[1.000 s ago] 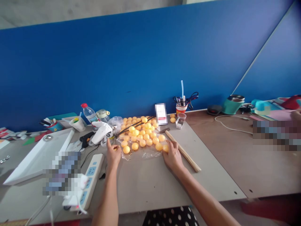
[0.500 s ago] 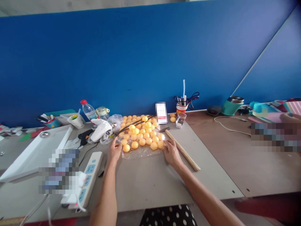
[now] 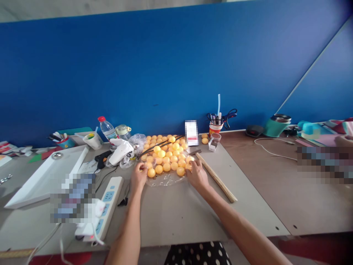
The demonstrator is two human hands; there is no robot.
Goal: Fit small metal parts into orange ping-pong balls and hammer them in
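A clear plastic bag [image 3: 165, 181] full of orange balls [image 3: 166, 166], like table-tennis balls, lies flat on the desk in front of me. At its left edge, my left hand [image 3: 139, 176] is closed with thumb and fingers pinched on the plastic. My right hand [image 3: 199, 174] is closed on the bag's right side, its fingertips against the balls there and partly hidden. Thin black strips [image 3: 158, 144] lie across the top of the bag. Just right of my right hand rests a long wooden handle [image 3: 216, 178] with a dark head, like a hammer.
A power strip [image 3: 109, 200], a white tray [image 3: 41, 180], a glue gun [image 3: 102, 159] and a bottle [image 3: 107, 129] are on the left. Behind the bag stand a blurred white card [image 3: 191, 132] and a pen cup [image 3: 216, 127]. A green tumbler [image 3: 277, 126] is at right.
My right hand has shifted inward over the bag's right edge, its fingers more curled against the balls. My left hand still pinches the left edge. The whole view has shifted slightly.
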